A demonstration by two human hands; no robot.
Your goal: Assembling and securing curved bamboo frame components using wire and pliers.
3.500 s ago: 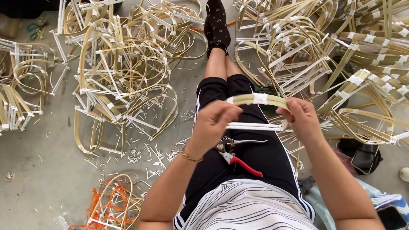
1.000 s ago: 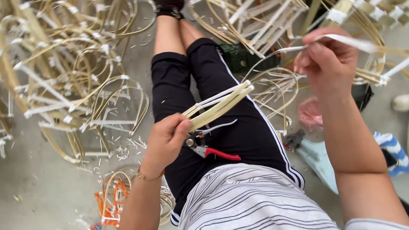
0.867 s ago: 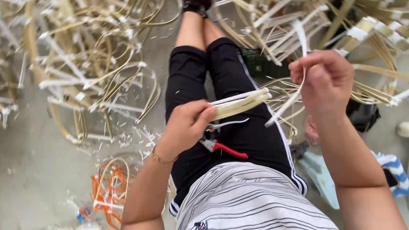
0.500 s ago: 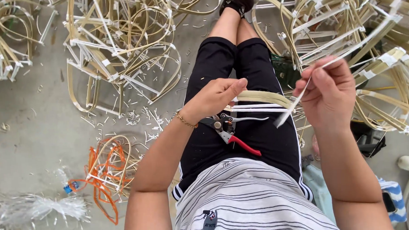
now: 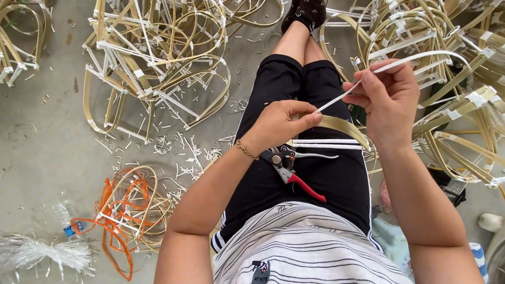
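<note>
Clear plastic bottle [image 5: 65,218] with a blue label [image 5: 73,228] on the floor, beside the orange strips [image 5: 112,219]

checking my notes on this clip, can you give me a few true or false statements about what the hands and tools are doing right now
1. The right hand pinches a thin white strip. True.
2. The red-handled pruning shears are in the left hand. False: they lie on the lap, under that hand.
3. The left hand holds a bundle of flat bamboo strips. True.
4. The orange cord lies across the person's knees. False: it lies on the concrete floor, on the person's left.
5. Bent bamboo frames are piled on the floor. True.
</note>
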